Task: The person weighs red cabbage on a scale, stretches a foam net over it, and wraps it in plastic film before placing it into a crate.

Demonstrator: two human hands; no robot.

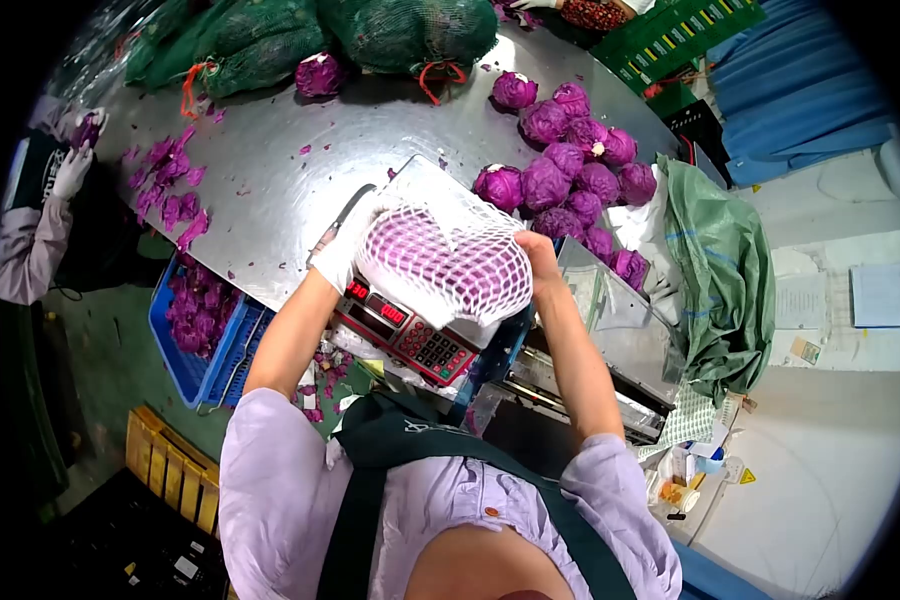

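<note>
A white foam net with purple cabbage (440, 258) inside hangs over the scale, stretched between my two hands. My left hand (342, 250), in a white glove, is closed on the net's left end. Bare, my right hand (538, 262) pinches the net's right edge. Below the net is a red digital scale (410, 338) with lit red digits and a keypad; the net hides part of its white plate (422, 180). A knife (353, 208) with a dark blade lies beside my left hand; its handle is partly hidden.
Several loose purple cabbages (565, 150) are piled on the steel table (260, 170) at the right. Green mesh sacks (410, 35) lie at the back. A blue crate (195, 350) holds leaves at lower left. Another person's gloved hand (72, 172) works at far left.
</note>
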